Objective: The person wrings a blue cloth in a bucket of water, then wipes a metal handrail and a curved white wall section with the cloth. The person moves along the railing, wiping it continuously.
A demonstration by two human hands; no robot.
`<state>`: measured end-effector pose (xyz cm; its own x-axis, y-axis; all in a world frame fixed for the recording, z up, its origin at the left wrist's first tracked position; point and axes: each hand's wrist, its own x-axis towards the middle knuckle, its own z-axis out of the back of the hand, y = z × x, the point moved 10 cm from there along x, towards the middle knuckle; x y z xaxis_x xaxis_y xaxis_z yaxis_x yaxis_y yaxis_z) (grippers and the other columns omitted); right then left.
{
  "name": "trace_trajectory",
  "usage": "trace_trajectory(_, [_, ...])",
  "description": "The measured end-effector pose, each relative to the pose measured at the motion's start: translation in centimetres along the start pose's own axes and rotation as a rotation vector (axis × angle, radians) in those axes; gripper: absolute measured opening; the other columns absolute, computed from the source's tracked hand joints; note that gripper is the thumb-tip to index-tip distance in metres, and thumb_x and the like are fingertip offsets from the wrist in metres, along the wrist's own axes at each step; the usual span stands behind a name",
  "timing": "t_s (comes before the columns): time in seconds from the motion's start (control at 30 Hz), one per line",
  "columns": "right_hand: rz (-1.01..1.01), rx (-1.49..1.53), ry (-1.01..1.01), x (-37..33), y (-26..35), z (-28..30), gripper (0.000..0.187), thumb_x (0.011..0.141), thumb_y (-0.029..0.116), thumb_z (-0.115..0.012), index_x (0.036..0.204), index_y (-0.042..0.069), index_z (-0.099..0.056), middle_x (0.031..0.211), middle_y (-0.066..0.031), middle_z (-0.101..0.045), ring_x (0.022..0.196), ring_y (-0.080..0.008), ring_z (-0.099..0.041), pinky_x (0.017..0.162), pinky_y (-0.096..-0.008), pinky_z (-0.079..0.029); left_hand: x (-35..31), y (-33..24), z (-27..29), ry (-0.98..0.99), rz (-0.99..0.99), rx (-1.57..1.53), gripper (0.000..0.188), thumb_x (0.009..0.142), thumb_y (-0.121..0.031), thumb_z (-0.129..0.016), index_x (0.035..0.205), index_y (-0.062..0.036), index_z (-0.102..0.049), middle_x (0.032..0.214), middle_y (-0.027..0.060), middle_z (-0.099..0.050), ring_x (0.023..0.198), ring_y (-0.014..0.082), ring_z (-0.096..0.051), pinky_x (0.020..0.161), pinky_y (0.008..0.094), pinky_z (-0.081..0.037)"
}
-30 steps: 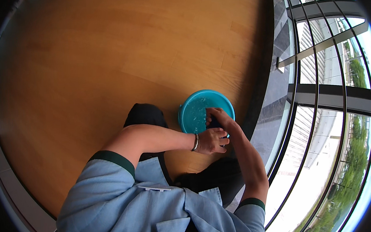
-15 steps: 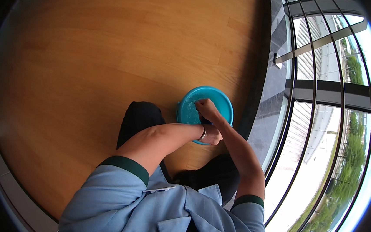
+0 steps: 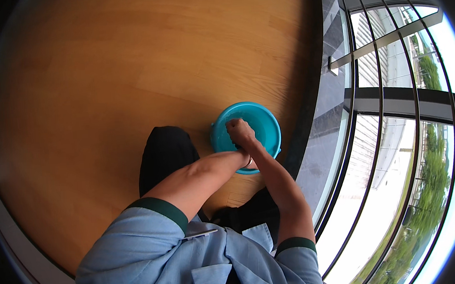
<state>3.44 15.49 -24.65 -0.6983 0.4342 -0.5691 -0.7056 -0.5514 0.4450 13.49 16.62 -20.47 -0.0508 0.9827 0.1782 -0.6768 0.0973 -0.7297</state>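
Observation:
A round turquoise bucket (image 3: 269,128) stands on the wooden floor in front of me, with pale bubbles or splashes inside at its far left. Over it my arms cross, the right forearm lying above the left wrist. My right hand (image 3: 240,131) is closed in a fist above the bucket. A dark, cloth-like piece (image 3: 238,147) shows just below that fist, mostly covered. My left hand (image 3: 253,165), with a bracelet at its wrist, is at the bucket's near side. The right forearm hides most of its fingers, which appear wrapped round the dark cloth's other end.
My dark-trousered knees (image 3: 167,152) are bent on either side near the bucket. To the right run a dark floor edge, grey stone tiles (image 3: 320,129) and a metal railing (image 3: 379,103) before tall windows. Wooden floor (image 3: 141,58) stretches ahead and left.
My right hand has shifted slightly left and nearer. The left hand has turned and moved left, under the right forearm, so less of it shows. The whole view has shifted slightly.

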Motion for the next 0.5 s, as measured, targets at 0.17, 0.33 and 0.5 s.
trace_trajectory(0.17, [0.009, -0.006, -0.007, -0.3, 0.2, -0.1, 0.03, 0.091, 0.03, -0.048, 0.09, 0.01, -0.071, 0.079, -0.013, -0.07, 0.067, -0.0265, -0.07, 0.069, -0.0382, -0.055, 0.1, 0.5, -1.1, 0.055, 0.002, -0.011, 0.011, 0.078, -0.017, -0.058, 0.078, -0.0102, -0.067, 0.088, 0.0057, -0.066, 0.086, 0.0256, -0.061, 0.079, 0.0439, -0.047])
trace_trajectory(0.33, [-0.024, 0.044, 0.008, -0.3, -0.2, -0.3, 0.03, 0.09, 0.03, -0.049, 0.089, 0.009, -0.07, 0.077, -0.0121, -0.07, 0.066, -0.0256, -0.07, 0.068, -0.0387, -0.055, 0.0, 1.2, -2.7, 0.143, -0.019, -0.028, 0.011, 0.079, -0.017, -0.058, 0.079, -0.0103, -0.067, 0.09, 0.0057, -0.066, 0.088, 0.0255, -0.06, 0.08, 0.0442, -0.046])
trace_trajectory(0.5, [-0.051, 0.228, 0.008, 0.1, -0.8, 0.8, 0.033, 0.088, 0.035, -0.054, 0.088, 0.005, -0.069, 0.076, -0.012, -0.07, 0.062, -0.0236, -0.069, 0.068, -0.039, -0.056, -0.8, 0.6, -4.1, 0.283, -0.163, 0.07, 0.01, 0.079, -0.017, -0.058, 0.08, -0.0105, -0.066, 0.093, 0.0057, -0.066, 0.09, 0.0254, -0.059, 0.082, 0.0446, -0.046])
